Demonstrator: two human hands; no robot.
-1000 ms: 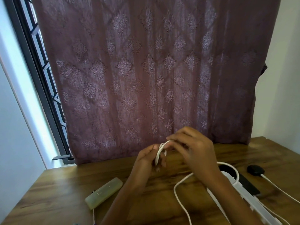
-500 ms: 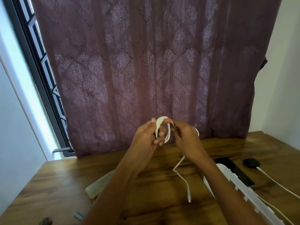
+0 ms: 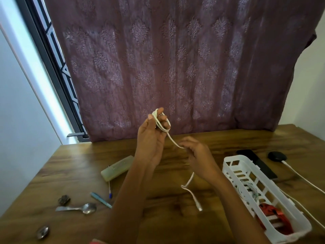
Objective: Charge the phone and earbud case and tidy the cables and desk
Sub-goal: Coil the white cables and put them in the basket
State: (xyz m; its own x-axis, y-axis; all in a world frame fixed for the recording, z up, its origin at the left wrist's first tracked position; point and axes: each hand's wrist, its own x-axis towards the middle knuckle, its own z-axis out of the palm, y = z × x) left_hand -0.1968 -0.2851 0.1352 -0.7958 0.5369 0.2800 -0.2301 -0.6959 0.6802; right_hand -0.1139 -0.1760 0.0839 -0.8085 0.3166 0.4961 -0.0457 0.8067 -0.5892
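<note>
A white cable is wound in loops round the fingers of my left hand, raised above the desk. The cable slopes down to my right hand, which pinches it; the free end with its plug dangles below, just above the wood. A black phone lies at the right behind a white slotted basket. A black earbud case sits farther right with a white cable plugged into it.
The basket holds a coiled white cable and a red item. On the left of the wooden desk lie a pale translucent case, two pens, a spoon and small metal objects. A curtain hangs behind.
My right hand has come away from the coil and dropped toward the desk, drawing the cable out. The left hand keeps the loops. The view has tilted down, showing more of the desk.
</note>
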